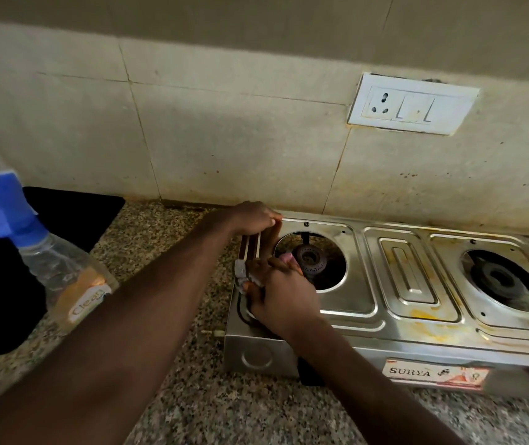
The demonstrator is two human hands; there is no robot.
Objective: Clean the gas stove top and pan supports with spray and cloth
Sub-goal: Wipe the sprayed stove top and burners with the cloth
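A steel two-burner gas stove (pixel 417 319) stands on the granite counter, its top stained yellow in places. Neither burner has a pan support over it. At the stove's far left corner my left hand (pixel 253 220) grips a pan support (pixel 251 248), whose metal bars stand on edge below my fingers. Just in front of it, my right hand (pixel 284 300) holds a small grey and pink cloth (pixel 241 273) against the support's lower bars, beside the left burner (pixel 309 260). The right burner (pixel 502 281) is uncovered. A clear spray bottle (pixel 54 264) with a blue trigger stands on the left.
A black cloth or mat (pixel 73 216) lies on the counter behind the spray bottle. A white socket and switch plate (pixel 414 104) is on the tiled wall above the stove. Speckled granite counter (pixel 192 396) runs along the stove's front.
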